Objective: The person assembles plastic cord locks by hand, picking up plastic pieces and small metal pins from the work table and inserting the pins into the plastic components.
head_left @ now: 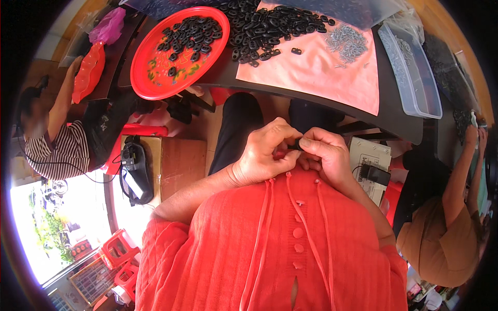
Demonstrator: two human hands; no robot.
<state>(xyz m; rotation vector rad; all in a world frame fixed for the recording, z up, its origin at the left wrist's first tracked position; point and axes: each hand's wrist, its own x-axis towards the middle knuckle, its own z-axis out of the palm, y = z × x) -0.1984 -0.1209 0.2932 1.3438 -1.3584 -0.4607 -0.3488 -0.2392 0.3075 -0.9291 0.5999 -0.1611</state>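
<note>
In front of my chest my left hand (pixel 267 150) and my right hand (pixel 331 155) meet, thumbs and fingertips closed. Between them is a small black plastic piece (pixel 295 145), mostly covered by the fingers; both hands grip it. Ahead on the table lies a heap of similar black oval pieces with holes (pixel 264 28), spilling onto a pink cloth (pixel 306 78). Small silver screws (pixel 346 43) form a pile at the cloth's right. More black pieces rest in a red round tray (pixel 148 85) at the far left.
A clear plastic bin (pixel 412 78) with metal parts stands on the dark table's right. A cardboard box (pixel 184 163) with a black bag (pixel 136 173) is at left. One person (pixel 57 145) sits left, holding a red tray (pixel 88 75); another (pixel 441 238) works at right.
</note>
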